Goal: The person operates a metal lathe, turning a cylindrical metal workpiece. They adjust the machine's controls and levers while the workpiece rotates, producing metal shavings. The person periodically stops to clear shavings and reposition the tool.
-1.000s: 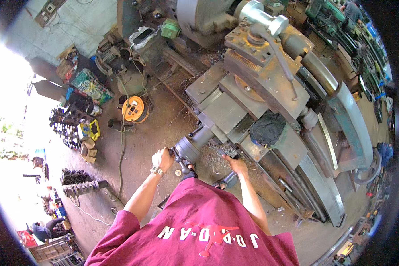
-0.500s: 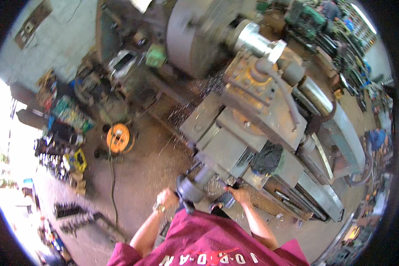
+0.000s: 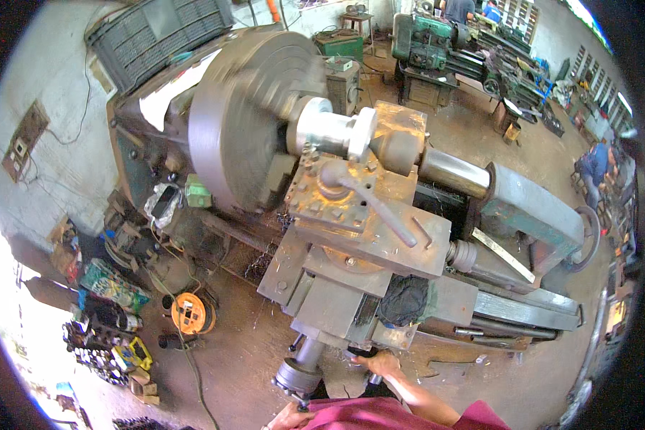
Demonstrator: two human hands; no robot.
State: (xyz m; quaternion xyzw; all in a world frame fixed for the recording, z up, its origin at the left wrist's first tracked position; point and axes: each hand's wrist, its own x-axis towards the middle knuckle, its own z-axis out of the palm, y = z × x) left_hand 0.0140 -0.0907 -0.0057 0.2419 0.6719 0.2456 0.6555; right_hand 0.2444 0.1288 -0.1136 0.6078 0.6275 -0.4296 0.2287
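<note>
1. I am looking down at a large metal lathe, angled across the centre of the frame. Its round chuck (image 3: 261,118), left of upper centre, is blurred, apparently spinning, beside a shiny silver workpiece (image 3: 326,133).
2. At the lower edge, the left hand (image 3: 288,417) is beside the handles of a dark handwheel (image 3: 296,377). The frame edge and maroon shirt (image 3: 369,416) hide much of it, so I cannot tell whether its fingers are wrapped around a handle.
3. Right of it, at bottom centre, the right hand (image 3: 387,365) looks clamped around a dark lever (image 3: 364,352) below the carriage.
4. To do this well, in my judgement, I would turn the handwheel in small, even amounts, watch the tool post (image 3: 330,193) at centre, and keep sleeves and fingers well clear of the chuck. The dark cloth (image 3: 404,301) lying on the carriage, right of centre, could snag if it slid toward moving parts.
5. Containers: at left, a green-and-white sack (image 3: 113,284), contents hidden. Above and right of it, a crumpled clear bag (image 3: 163,203) with a dark flat object. At lower left, a cardboard box (image 3: 145,389); I cannot see inside.
</note>
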